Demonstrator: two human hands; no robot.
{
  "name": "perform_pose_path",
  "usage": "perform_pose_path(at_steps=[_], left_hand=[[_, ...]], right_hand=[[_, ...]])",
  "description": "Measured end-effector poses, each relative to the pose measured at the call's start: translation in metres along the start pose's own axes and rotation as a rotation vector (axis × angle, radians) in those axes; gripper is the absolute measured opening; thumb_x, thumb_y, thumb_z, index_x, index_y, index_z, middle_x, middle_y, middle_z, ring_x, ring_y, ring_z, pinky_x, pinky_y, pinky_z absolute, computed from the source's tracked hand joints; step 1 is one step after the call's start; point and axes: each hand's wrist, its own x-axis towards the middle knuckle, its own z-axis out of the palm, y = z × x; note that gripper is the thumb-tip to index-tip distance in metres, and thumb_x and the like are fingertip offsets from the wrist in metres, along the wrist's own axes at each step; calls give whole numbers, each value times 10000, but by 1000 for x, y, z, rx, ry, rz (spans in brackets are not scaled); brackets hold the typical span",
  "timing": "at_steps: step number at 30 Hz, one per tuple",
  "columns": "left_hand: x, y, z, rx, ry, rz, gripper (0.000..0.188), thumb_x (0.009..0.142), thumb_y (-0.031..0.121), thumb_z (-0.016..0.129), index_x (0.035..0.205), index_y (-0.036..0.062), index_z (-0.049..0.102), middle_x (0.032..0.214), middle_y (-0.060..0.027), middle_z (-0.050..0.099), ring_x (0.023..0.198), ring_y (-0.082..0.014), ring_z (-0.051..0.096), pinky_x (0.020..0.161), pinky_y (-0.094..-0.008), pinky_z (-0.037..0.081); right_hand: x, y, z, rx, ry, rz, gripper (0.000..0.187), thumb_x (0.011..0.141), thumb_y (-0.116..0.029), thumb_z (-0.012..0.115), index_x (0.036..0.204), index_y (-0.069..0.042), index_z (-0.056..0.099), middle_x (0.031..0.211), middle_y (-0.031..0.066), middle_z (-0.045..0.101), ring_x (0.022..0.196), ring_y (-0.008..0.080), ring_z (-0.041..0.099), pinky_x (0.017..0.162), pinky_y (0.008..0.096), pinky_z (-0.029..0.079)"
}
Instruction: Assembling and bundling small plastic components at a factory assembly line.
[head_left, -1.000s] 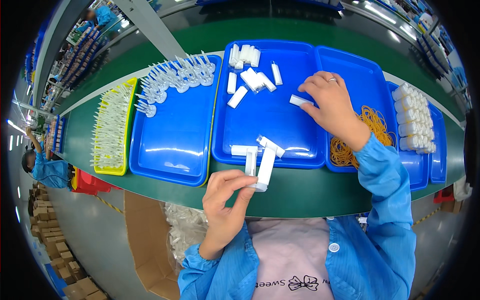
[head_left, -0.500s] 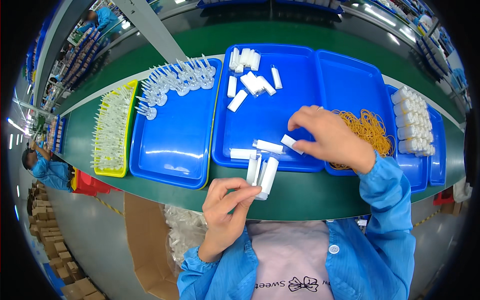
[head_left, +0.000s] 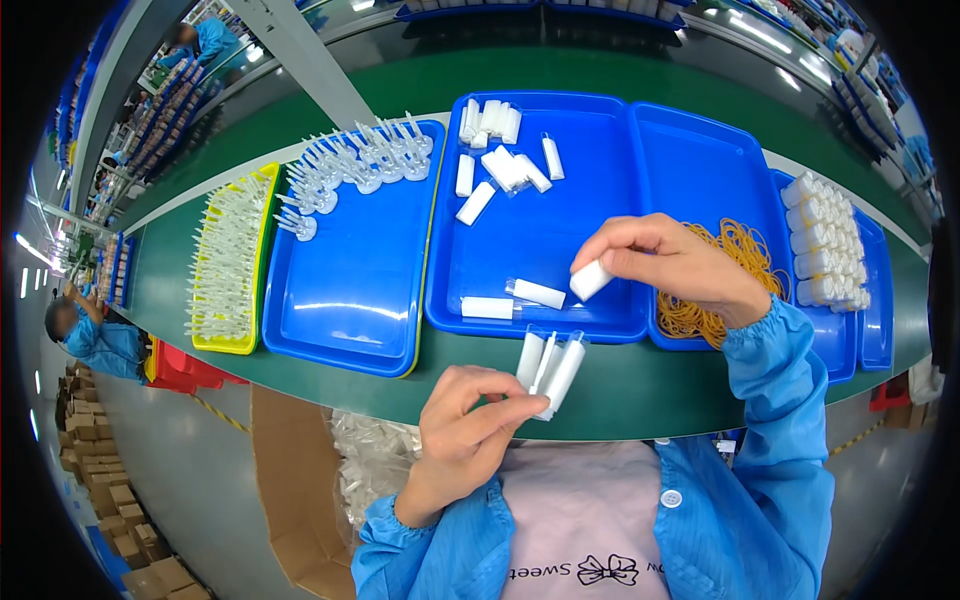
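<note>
My left hand (head_left: 468,428) is closed on a small bunch of white rolls (head_left: 566,376) in clear wrap, held upright over the table's near edge. A thin white stick-like piece shows between them. In my right hand (head_left: 672,262), thumb and fingers pinch one white roll (head_left: 590,281) above the near right part of the middle blue tray (head_left: 590,180). Two more wrapped rolls, one of them this roll (head_left: 538,293), lie in that tray close by. Several others, such as this roll (head_left: 476,203), are scattered and stacked at its far left.
Left of the middle tray, a blue tray (head_left: 340,270) carries clear spiked pieces (head_left: 365,160); beyond it is a yellow tray (head_left: 246,345) of thin spiked pieces. Orange rubber bands (head_left: 735,260) fill part of the right tray. Bundled white rolls (head_left: 828,240) stand farther right. A cardboard box (head_left: 290,490) sits below.
My right hand has taken hold of the roll and lifted it from the middle tray. My left hand has moved slightly right and down with its bunch.
</note>
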Motion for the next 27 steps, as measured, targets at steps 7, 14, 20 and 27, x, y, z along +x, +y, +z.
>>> perform_pose_path(at_steps=[7,14,20,27], left_hand=[[6,2,4,21,-61,111,291,658,-27,715,912,111,749,871,-22,629,789,-220,564,711,-354,494],[3,5,2,58,-125,170,317,652,-26,713,920,141,750,869,-18,636,771,-217,566,718,-361,518],[4,10,4,70,-126,177,314,637,-26,717,902,137,752,844,-12,636,773,-222,568,685,-340,502],[-7,13,18,121,121,165,559,687,20,777,1215,98,611,1217,-131,532,979,-258,593,741,-334,518]], right_hand=[[0,2,-1,88,-182,83,191,923,-197,609,988,-24,655,932,12,626,900,90,542,817,250,418],[2,12,0,276,-260,112,180,893,-205,650,956,-37,671,895,-8,636,846,63,540,771,235,411],[0,3,6,169,-296,39,169,885,-188,652,939,-31,687,877,8,661,811,74,556,755,240,430],[-17,-19,34,-33,-278,-84,130,854,-171,653,895,-48,672,781,64,645,750,153,589,656,302,433]])
